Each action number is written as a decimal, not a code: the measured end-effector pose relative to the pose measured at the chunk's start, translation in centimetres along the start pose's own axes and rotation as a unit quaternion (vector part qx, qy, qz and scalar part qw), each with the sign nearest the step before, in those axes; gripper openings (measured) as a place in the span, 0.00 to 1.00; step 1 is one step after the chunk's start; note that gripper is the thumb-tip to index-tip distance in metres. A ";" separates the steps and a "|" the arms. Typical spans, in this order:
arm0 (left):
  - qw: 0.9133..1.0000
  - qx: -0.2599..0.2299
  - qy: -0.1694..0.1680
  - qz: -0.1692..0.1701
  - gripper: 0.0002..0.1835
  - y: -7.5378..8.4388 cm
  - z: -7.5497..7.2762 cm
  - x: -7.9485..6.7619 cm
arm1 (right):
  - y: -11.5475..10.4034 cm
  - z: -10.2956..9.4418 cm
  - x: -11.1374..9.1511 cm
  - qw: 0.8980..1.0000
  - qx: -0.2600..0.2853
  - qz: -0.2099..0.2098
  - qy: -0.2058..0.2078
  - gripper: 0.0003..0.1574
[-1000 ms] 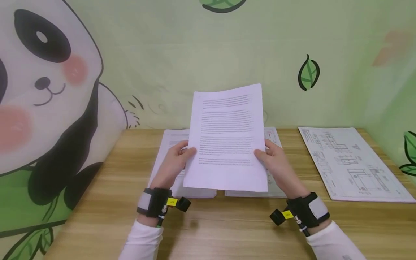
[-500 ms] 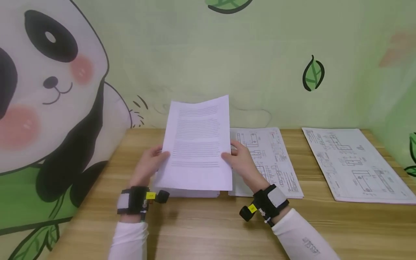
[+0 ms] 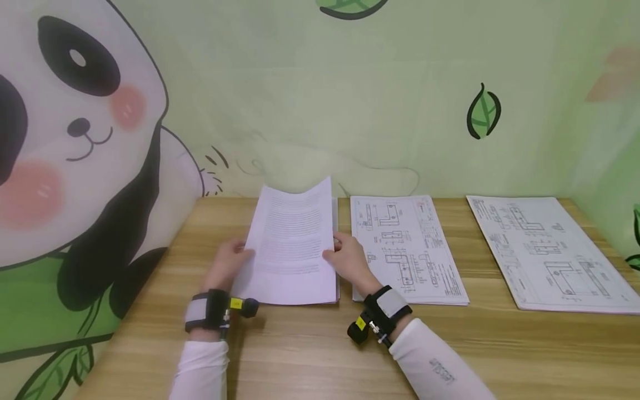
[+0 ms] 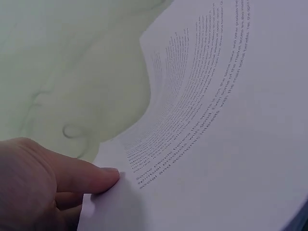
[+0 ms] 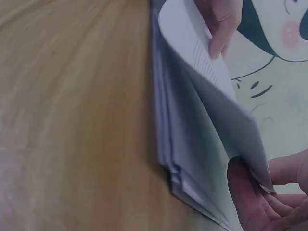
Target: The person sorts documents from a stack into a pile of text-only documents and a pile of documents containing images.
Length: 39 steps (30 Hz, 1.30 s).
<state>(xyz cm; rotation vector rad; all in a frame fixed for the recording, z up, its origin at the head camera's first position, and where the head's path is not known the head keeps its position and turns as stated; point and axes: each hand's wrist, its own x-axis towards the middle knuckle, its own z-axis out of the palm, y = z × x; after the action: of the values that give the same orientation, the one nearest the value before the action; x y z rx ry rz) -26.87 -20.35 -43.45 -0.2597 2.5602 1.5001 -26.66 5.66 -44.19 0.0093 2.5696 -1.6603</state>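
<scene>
A sheaf of white paper printed with lines of text bows between my hands at the left of the table. My left hand pinches its left edge, thumb on top, as the left wrist view also shows. My right hand holds the opposite edge between thumb and fingers. Beneath lies a paper stack, mostly covered; in the right wrist view the held paper is raised above it along the near side. How many sheets I hold cannot be told.
Right of my right hand lies a stack of technical drawings. A second drawing stack sits farther right. Behind the wooden table rises a green wall with a panda picture.
Both hands have carried the text paper left and down, from in front of the two nearer stacks to over the left one. The middle drawing stack has come into view.
</scene>
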 end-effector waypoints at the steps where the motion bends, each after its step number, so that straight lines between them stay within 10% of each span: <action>1: 1.000 0.004 0.004 -0.002 0.27 -0.2 0.0 0.1 | 0.1 0.1 0.1 1.000 -0.014 -0.003 0.004 0.36; 20: 0.994 0.044 0.078 -0.054 0.23 -0.4 0.7 -0.7 | 0.7 0.5 -0.3 0.988 -0.146 -0.042 0.011 0.26; 39: 0.994 0.069 0.062 -0.061 0.30 2.4 0.7 -1.8 | -0.3 -1.1 -1.7 0.995 -0.090 -0.010 -0.030 0.22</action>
<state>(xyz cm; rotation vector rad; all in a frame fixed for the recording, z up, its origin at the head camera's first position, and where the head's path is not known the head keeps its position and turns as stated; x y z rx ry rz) -25.64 -18.46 -41.40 -0.4955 2.6739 1.2966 -25.07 6.56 -43.35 -0.0767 2.6712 -1.4048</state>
